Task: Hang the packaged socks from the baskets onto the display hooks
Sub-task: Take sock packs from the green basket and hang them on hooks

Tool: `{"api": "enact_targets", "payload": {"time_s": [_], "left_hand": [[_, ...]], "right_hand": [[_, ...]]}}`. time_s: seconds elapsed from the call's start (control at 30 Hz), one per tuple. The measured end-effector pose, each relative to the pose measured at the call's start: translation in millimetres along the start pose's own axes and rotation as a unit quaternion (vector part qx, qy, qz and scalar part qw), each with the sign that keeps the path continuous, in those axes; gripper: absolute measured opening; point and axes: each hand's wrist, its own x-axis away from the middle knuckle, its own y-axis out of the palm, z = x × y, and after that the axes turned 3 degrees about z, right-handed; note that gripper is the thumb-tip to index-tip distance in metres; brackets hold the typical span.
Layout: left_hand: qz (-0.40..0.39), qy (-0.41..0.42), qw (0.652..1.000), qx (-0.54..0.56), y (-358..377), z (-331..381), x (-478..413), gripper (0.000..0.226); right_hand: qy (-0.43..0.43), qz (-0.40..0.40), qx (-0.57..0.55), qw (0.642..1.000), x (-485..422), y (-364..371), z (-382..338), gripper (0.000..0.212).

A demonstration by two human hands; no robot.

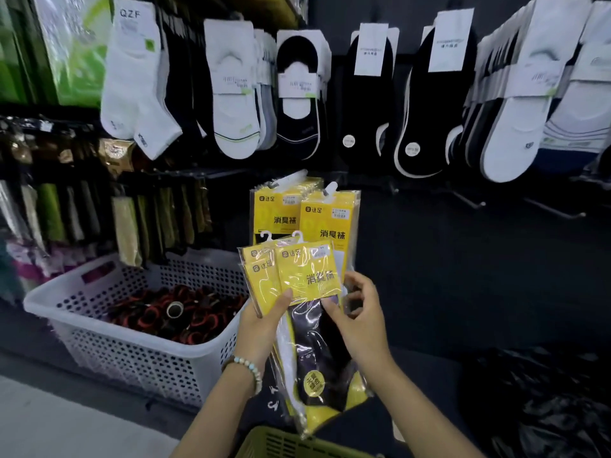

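Item 1. Left hand (261, 328): I see it closed round a bundle of packaged socks (307, 276), thumb pressed on the front of the yellow card and fingers hidden behind. A bead bracelet (251, 368) sits on the wrist.

Item 2. Right hand (358, 322): it is at the bundle's right edge, with the thumb on the clear film of the front pack and the fingers curled behind, pinching it.

Item 3. The bundle is held upright between both hands, white hanger tabs at the top, dark socks showing through the film below the yellow cards. There are several packs fanned together; the overlap keeps me from counting them, perhaps three or four.

Item 4. Hung packs (330, 219): same yellow type, on a hook just above and behind the bundle.

Item 5. Display hooks (558, 213): bare prongs, up and to the right of the bundle.

Item 6. Sock row (231, 94): white and black carded socks, well above the bundle, spanning the wall.

Item 7. White basket (132, 358): perforated, left of the bundle, holding black-and-red rolled items (178, 312).

Item 8. Olive and dark packs (158, 219): hanging left of the bundle, above that basket.

Item 9. Green basket (291, 444): its rim shows directly below the bundle.

Item 10. Black bag (542, 408): crumpled plastic, lower right of the bundle.
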Motion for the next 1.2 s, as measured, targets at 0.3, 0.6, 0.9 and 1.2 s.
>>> {"api": "enact_targets", "payload": {"time_s": [0.3,0.6,0.9,1.2], "left_hand": [[0.017,0.079,0.995,-0.066,-7.6,20.2,-26.9,0.022],[0.176,0.137,0.969,-0.104,-47.8,47.5,-65.8,0.045],[0.184,0.191,0.959,-0.094,-56.8,50.8,-85.2,0.046],[0.137,0.192,0.968,-0.08,-47.0,48.6,-95.3,0.047]], "right_hand": [[0.103,-0.032,-0.193,0.975,-42.1,10.7,-12.4,0.017],[0.023,0.027,-0.145,0.989,-100.7,19.7,-19.0,0.011],[-0.03,0.077,-0.106,0.991,-131.0,36.7,10.9,0.014],[-0.001,0.102,-0.059,0.993,-185.8,38.7,34.2,0.018]]}}
